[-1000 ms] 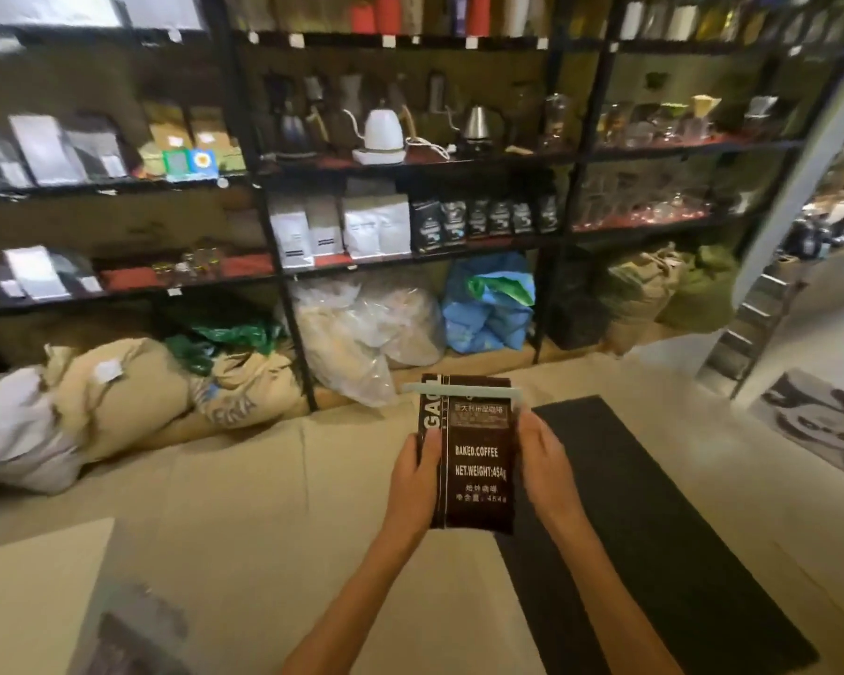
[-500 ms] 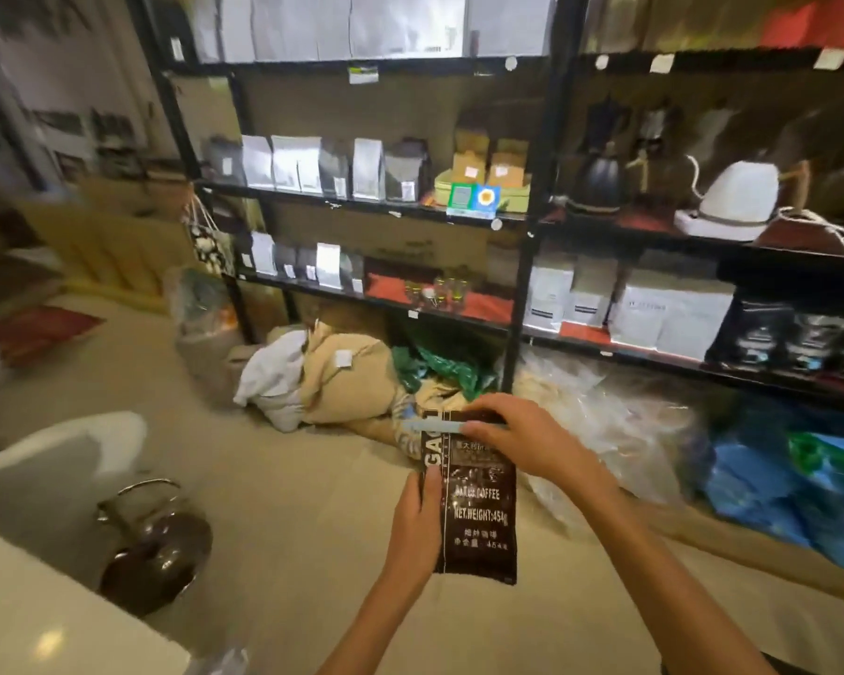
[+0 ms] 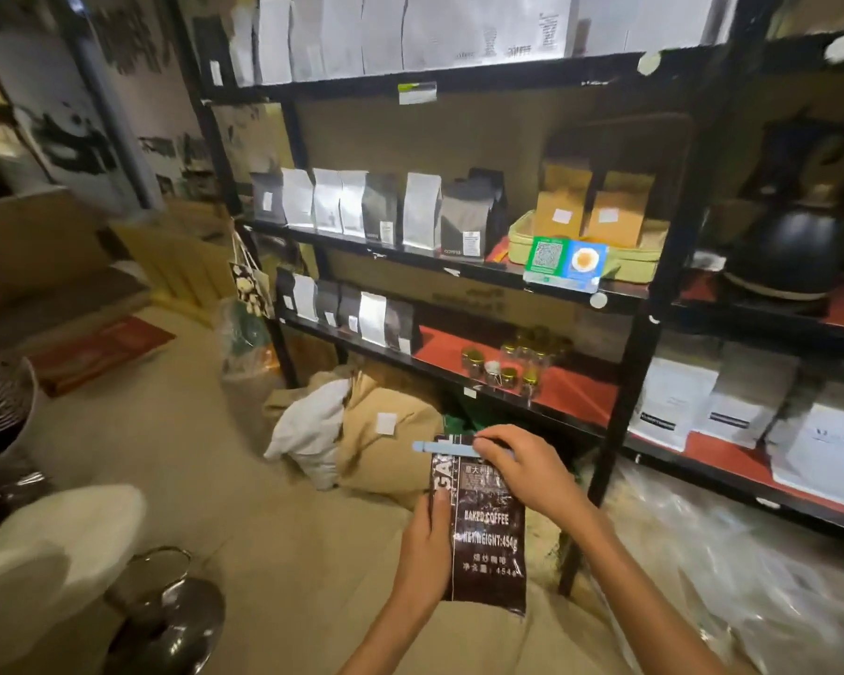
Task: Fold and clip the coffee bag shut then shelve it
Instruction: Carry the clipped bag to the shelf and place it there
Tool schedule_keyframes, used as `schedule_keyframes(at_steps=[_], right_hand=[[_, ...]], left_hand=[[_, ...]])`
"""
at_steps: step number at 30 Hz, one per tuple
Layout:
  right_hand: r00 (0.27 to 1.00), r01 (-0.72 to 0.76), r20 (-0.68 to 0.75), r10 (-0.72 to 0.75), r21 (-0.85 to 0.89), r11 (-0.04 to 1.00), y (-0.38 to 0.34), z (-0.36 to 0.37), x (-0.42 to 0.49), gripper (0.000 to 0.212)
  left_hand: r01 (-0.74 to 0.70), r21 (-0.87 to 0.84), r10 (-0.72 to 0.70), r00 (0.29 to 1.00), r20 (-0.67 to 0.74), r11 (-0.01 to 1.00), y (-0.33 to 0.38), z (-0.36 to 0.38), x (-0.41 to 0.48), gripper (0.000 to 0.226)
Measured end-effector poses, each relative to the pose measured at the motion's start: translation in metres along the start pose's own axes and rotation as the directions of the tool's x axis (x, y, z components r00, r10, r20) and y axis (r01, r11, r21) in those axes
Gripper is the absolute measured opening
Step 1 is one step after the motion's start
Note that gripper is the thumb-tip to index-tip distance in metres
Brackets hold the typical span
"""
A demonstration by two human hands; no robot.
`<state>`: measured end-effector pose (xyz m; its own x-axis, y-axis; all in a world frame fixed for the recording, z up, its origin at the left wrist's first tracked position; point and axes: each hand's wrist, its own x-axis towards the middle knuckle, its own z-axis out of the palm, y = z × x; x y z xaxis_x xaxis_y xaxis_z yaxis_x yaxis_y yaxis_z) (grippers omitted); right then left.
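Observation:
A dark brown coffee bag (image 3: 488, 543) with white print hangs upright in front of me, low in the middle of the view. Across its folded top sits a pale blue clip (image 3: 442, 448). My left hand (image 3: 422, 548) grips the bag's left edge, thumb on the front. My right hand (image 3: 532, 467) covers the top right corner, fingers closed on the clip and the fold. Behind the bag stands a black metal shelf unit (image 3: 624, 382) with red-lined boards.
Silver, white and black coffee bags (image 3: 376, 207) line the shelves. Small jars (image 3: 512, 362) stand on a red board. Burlap sacks (image 3: 381, 440) lie on the floor under the shelves. A stool with a chrome base (image 3: 166, 621) is at lower left.
The view has swung left and closer to the shelves. My right hand moved from the bag's right side up onto the clipped top. My left hand keeps its hold.

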<state>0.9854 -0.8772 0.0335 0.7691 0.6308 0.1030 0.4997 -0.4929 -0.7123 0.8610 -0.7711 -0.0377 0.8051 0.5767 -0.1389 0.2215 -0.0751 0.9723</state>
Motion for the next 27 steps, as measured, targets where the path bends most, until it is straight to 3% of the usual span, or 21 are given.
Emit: schedule_keyframes(at_steps=[4, 8, 12, 17, 20, 24, 27], right_hand=[[0.998, 0.028, 0.048, -0.03, 0.035, 0.999, 0.03, -0.002, 0.11, 0.028], [0.978, 0.036, 0.203, -0.039, 0.019, 0.999, 0.052, -0.016, 0.224, 0.032], [0.966, 0.066, 0.258, -0.028, -0.139, 0.988, 0.059, -0.013, 0.306, 0.039], [0.997, -0.02, 0.076, 0.026, -0.085, 0.996, 0.076, 0.018, 0.41, 0.035], [0.995, -0.087, -0.043, 0.085, -0.035, 0.996, 0.086, 0.043, 0.47, 0.033], [0.963, -0.228, -0.153, 0.22, -0.033, 0.973, 0.107, 0.078, 0.54, 0.031], [0.921, -0.329, -0.232, 0.313, -0.03, 0.944, 0.113, 0.101, 0.578, 0.034]], left_hand=[[-0.007, -0.001, 0.007, 1.0, 0.016, 1.0, 0.01, 0.012, 0.108, 0.035], [-0.013, 0.007, 0.013, 0.998, 0.063, 1.0, 0.027, 0.018, 0.218, 0.031], [0.036, 0.032, -0.039, 0.992, 0.118, 0.999, 0.027, 0.017, 0.301, 0.03], [0.01, 0.001, -0.01, 0.967, 0.253, 1.0, 0.04, 0.002, 0.422, 0.025], [0.023, -0.015, -0.017, 0.941, 0.338, 1.0, 0.021, -0.014, 0.517, 0.036], [0.042, 0.095, -0.085, 0.852, 0.516, 0.995, -0.007, -0.026, 0.637, 0.048], [0.04, 0.132, -0.108, 0.82, 0.561, 0.99, -0.017, -0.027, 0.698, 0.049]])
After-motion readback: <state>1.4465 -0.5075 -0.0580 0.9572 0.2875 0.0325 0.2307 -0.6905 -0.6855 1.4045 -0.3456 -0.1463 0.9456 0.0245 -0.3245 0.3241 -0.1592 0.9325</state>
